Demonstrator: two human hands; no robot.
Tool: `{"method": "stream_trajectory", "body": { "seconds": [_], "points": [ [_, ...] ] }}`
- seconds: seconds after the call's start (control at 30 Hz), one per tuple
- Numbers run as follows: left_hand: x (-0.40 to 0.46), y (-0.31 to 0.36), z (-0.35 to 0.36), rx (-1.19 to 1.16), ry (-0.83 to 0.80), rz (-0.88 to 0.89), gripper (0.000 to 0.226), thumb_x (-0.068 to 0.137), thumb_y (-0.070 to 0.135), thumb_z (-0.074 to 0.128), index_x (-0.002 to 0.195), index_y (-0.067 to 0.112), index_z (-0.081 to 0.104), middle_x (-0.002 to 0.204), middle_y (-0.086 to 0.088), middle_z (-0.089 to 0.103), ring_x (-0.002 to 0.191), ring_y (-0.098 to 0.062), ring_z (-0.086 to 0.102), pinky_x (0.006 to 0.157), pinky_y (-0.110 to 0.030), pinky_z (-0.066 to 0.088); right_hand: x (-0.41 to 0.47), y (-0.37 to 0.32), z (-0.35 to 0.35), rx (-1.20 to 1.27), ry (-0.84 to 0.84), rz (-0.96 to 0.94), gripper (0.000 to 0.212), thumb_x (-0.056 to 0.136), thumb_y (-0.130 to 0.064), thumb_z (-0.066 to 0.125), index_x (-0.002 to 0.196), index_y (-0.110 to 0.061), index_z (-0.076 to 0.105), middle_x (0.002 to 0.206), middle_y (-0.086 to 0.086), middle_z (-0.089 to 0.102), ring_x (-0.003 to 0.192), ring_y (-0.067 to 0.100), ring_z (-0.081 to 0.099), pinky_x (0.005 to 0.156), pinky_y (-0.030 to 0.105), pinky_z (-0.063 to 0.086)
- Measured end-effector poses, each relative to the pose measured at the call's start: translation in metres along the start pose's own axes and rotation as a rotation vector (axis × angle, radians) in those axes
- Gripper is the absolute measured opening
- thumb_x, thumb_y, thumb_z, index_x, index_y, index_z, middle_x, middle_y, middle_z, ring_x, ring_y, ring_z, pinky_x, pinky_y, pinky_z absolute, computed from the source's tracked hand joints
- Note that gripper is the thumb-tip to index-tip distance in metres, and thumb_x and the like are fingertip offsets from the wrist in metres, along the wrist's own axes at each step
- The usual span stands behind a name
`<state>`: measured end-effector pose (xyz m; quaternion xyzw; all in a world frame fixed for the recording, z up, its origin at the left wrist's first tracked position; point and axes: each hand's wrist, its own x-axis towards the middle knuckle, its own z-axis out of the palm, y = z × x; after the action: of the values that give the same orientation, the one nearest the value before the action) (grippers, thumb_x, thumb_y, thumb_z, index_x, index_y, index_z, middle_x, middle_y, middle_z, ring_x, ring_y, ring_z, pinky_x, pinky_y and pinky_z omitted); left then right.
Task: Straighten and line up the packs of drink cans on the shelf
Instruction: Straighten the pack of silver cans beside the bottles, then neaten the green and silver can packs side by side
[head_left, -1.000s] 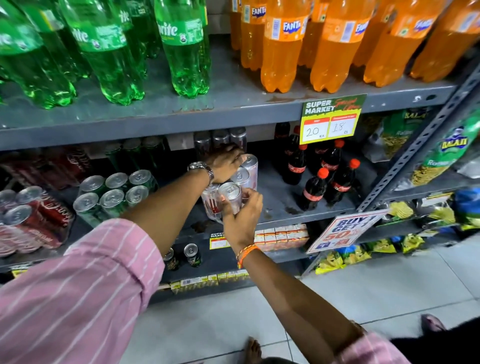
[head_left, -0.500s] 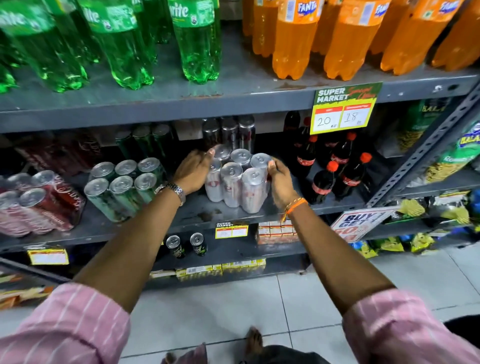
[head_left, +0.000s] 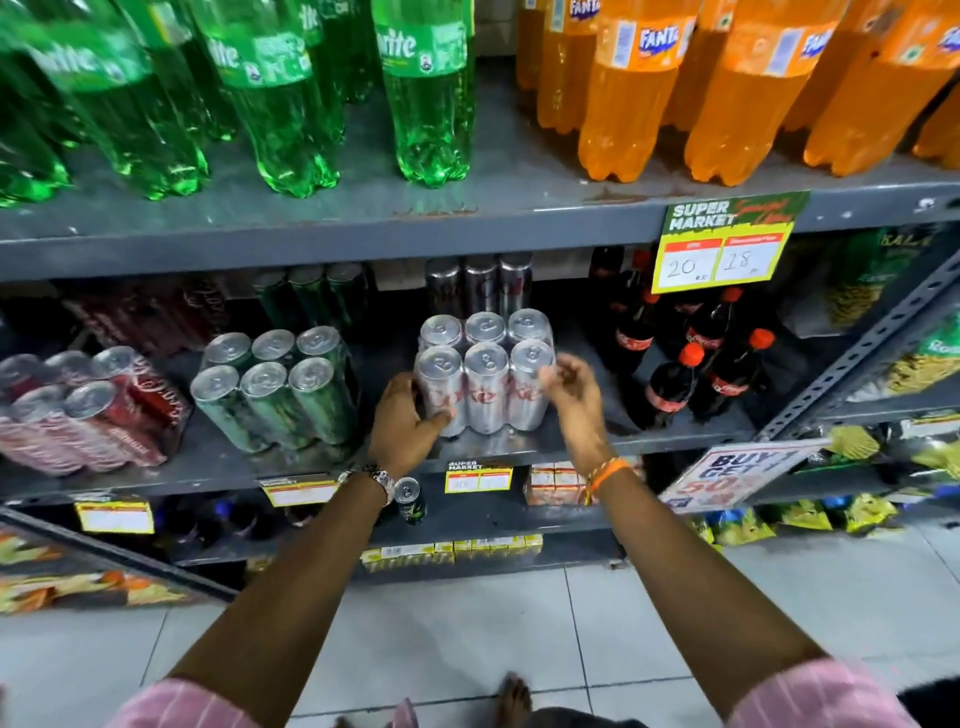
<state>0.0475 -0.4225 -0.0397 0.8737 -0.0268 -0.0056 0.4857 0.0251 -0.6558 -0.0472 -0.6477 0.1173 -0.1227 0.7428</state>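
A shrink-wrapped six-pack of silver cans (head_left: 485, 374) stands upright near the front of the grey middle shelf (head_left: 675, 441). My left hand (head_left: 408, 423) wraps its fingers around the pack's lower left corner. My right hand (head_left: 574, 397) hovers at the pack's right side, fingers spread and loosely curled, holding nothing. A green can pack (head_left: 275, 389) stands to the left, leaning slightly. Further left, a red can pack (head_left: 88, 410) lies tilted. More silver cans (head_left: 480, 283) stand behind in shadow.
Small cola bottles (head_left: 701, 364) with red caps stand right of the silver pack. Large green bottles (head_left: 291, 104) and orange bottles (head_left: 727, 93) fill the shelf above. A price sign (head_left: 727, 244) hangs from that shelf's edge. Snack packets (head_left: 924, 358) fill the rack on the right.
The silver pack has moved forward and now stands square to the shelf edge. My left hand slid down to its lower left corner; my right hand has come off its right side.
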Motion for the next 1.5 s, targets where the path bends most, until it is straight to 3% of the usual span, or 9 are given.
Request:
{"method": "stream_trajectory", "body": {
  "seconds": [0.07, 0.17, 0.37, 0.87, 1.07, 1.17, 1.23, 1.33, 1.5],
  "points": [
    [-0.001, 0.0, 0.008, 0.037, 0.026, 0.019, 0.057, 0.073, 0.023, 0.08, 0.12, 0.008, 0.052, 0.122, -0.012, 0.064, 0.114, -0.028, 0.062, 0.099, -0.045, 0.05, -0.007, 0.012, 0.002, -0.154, -0.069, -0.005, 0.037, 0.084, -0.013, 0.075, 0.116, -0.016, 0.056, 0.111, -0.003, 0.068, 0.097, -0.004, 0.066, 0.087, 0.017, 0.053],
    [-0.004, 0.006, 0.015, -0.002, 0.057, 0.048, 0.062, 0.075, 0.025, 0.08, 0.126, 0.008, 0.05, 0.127, -0.009, 0.065, 0.117, -0.024, 0.061, 0.097, -0.029, 0.045, -0.006, 0.015, 0.003, -0.355, -0.11, -0.018, 0.047, 0.083, -0.029, 0.076, 0.122, -0.013, 0.054, 0.123, 0.008, 0.063, 0.112, 0.016, 0.062, 0.097, 0.032, 0.051],
    [-0.013, 0.01, 0.017, -0.057, 0.072, 0.102, 0.061, 0.078, 0.021, 0.079, 0.13, 0.009, 0.049, 0.127, -0.003, 0.065, 0.114, -0.012, 0.059, 0.098, -0.026, 0.046, -0.006, 0.014, -0.005, -0.479, -0.137, -0.088, 0.035, 0.087, -0.039, 0.068, 0.113, -0.024, 0.049, 0.117, 0.0, 0.058, 0.111, 0.014, 0.057, 0.095, 0.029, 0.047],
    [-0.02, 0.017, 0.023, -0.007, 0.044, 0.124, 0.059, 0.079, 0.019, 0.076, 0.129, 0.005, 0.047, 0.13, -0.01, 0.063, 0.12, -0.025, 0.06, 0.104, -0.041, 0.048, -0.024, 0.009, -0.012, -0.481, -0.114, -0.108, 0.043, 0.089, -0.036, 0.068, 0.123, -0.015, 0.049, 0.121, 0.001, 0.057, 0.111, 0.012, 0.055, 0.095, 0.026, 0.044],
    [-0.021, 0.018, 0.021, 0.035, 0.031, 0.117, 0.058, 0.079, 0.021, 0.077, 0.125, 0.002, 0.047, 0.127, -0.013, 0.063, 0.118, -0.028, 0.061, 0.1, -0.042, 0.049, -0.025, 0.011, -0.011, -0.476, -0.104, -0.088, 0.044, 0.09, -0.035, 0.067, 0.125, -0.013, 0.049, 0.124, 0.005, 0.057, 0.117, 0.018, 0.056, 0.106, 0.044, 0.047],
    [-0.024, 0.02, 0.011, 0.077, -0.003, 0.104, 0.058, 0.079, 0.02, 0.077, 0.124, 0.001, 0.046, 0.128, -0.014, 0.062, 0.12, -0.029, 0.06, 0.1, -0.044, 0.049, -0.029, 0.01, -0.009, -0.489, -0.055, -0.099, 0.061, 0.089, -0.039, 0.067, 0.138, -0.012, 0.044, 0.135, 0.008, 0.053, 0.129, 0.022, 0.049, 0.115, 0.045, 0.039],
    [-0.034, 0.019, -0.005, 0.097, 0.047, 0.161, 0.061, 0.08, 0.021, 0.077, 0.131, 0.004, 0.047, 0.132, -0.01, 0.061, 0.123, -0.025, 0.057, 0.104, -0.04, 0.046, -0.039, 0.008, 0.0, -0.545, 0.069, -0.164, 0.08, 0.088, -0.045, 0.065, 0.152, -0.013, 0.029, 0.152, 0.009, 0.039, 0.143, 0.026, 0.033, 0.122, 0.042, 0.026],
    [-0.054, 0.009, -0.043, 0.149, 0.239, 0.243, 0.056, 0.084, 0.027, 0.072, 0.134, 0.015, 0.05, 0.132, 0.001, 0.06, 0.122, -0.013, 0.054, 0.106, -0.028, 0.04, -0.058, -0.003, 0.024, -0.616, 0.222, -0.485, 0.073, 0.091, -0.039, 0.058, 0.153, -0.011, 0.028, 0.157, 0.009, 0.033, 0.145, 0.027, 0.03, 0.12, 0.049, 0.025],
    [-0.071, -0.026, -0.12, 0.154, 0.648, 0.173, 0.053, 0.077, 0.023, 0.068, 0.125, 0.005, 0.053, 0.125, -0.013, 0.056, 0.12, -0.03, 0.05, 0.104, -0.039, 0.039, -0.081, -0.017, 0.089, -0.686, 0.073, -0.851, 0.055, 0.089, -0.017, 0.059, 0.141, -0.011, 0.044, 0.149, 0.009, 0.038, 0.141, 0.027, 0.037, 0.119, 0.051, 0.031]
  ]
}}
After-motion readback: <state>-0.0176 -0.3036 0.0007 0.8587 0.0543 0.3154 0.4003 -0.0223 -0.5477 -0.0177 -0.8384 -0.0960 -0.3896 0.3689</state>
